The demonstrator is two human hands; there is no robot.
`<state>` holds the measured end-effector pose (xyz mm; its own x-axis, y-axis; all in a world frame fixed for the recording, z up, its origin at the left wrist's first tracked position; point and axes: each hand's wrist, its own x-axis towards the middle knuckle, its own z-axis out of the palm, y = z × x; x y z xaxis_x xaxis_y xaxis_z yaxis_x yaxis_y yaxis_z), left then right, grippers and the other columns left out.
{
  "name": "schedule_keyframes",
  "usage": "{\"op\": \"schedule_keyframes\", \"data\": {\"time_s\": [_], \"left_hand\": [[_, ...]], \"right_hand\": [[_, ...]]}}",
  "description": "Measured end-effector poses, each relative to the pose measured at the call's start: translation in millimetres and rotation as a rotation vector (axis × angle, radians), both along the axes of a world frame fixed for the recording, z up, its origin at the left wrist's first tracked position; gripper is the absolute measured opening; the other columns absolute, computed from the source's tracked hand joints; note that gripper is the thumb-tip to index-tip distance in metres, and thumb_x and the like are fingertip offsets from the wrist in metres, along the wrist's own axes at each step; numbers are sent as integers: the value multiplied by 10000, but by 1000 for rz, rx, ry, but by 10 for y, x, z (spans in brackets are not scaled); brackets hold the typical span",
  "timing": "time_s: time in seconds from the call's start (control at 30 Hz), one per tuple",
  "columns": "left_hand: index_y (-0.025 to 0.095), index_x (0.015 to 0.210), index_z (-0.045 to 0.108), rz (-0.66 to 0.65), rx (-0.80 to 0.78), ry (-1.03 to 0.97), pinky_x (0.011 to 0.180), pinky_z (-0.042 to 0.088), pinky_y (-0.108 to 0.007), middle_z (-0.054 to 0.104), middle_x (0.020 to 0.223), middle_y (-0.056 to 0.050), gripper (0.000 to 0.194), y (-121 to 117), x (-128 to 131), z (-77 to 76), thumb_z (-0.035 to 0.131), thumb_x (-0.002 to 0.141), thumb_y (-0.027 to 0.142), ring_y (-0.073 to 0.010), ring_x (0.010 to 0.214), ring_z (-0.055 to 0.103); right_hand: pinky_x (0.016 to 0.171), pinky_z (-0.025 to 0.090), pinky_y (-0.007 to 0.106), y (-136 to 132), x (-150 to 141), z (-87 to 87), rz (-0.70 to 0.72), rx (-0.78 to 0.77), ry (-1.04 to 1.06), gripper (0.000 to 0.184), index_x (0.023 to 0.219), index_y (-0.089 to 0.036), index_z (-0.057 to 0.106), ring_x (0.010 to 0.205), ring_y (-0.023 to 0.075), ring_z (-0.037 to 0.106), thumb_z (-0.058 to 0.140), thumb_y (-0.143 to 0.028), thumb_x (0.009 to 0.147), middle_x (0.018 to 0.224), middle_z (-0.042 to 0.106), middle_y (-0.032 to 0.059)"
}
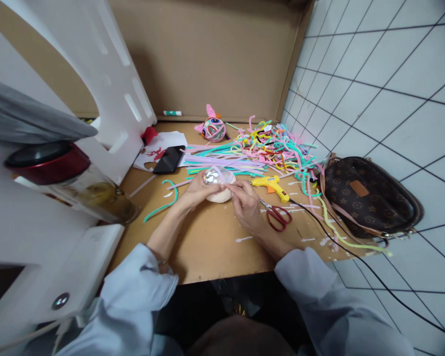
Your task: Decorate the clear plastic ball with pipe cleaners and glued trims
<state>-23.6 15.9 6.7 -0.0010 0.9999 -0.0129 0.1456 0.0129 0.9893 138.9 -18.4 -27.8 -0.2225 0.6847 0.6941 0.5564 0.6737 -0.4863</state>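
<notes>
Between my hands is a small clear ball (211, 175) with a shiny top and a whitish fuzzy lower part. My left hand (198, 192) is wrapped round its left side. My right hand (245, 200) is closed in a pinch at the ball's right edge, where a pale pipe cleaner seems to run; the fingertips hide exactly what they hold. Just right of that hand lie a yellow hot glue gun (272, 187) and red-handled scissors (279, 217). Beyond the ball, pastel pipe cleaners (222, 160) are spread in a bundle.
A tangled heap of coloured pipe cleaners (278, 148) lies at the back right, beside a brown handbag (371, 198). A pink-eared ball figure (213, 128) stands at the back. A black phone (169, 159) rests on paper. On the left is a glass jar (100, 193). The glue gun's cord (341, 242) trails right.
</notes>
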Motion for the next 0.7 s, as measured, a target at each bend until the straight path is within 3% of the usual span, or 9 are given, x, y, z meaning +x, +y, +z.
{"op": "schedule_keyframes", "data": {"time_s": [0.53,0.7], "left_hand": [[185,1099,584,-66,1,-58,863,517,-355,682,1046,-73,692,28,-68,-69,786,464,371,-272,1003,639],[176,1162,589,-76,-19,-106,913,488,-381,672,1050,-65,745,28,-96,-82,781,461,340,-276,1013,624]], "right_hand": [[860,534,335,-28,41,-49,82,-15,2,460,1332,-268,607,995,182,598,395,-113,954,1044,584,73],[870,540,325,-49,41,-31,40,8,-107,398,1287,-191,634,994,191,610,379,-157,984,1056,604,109]]}}
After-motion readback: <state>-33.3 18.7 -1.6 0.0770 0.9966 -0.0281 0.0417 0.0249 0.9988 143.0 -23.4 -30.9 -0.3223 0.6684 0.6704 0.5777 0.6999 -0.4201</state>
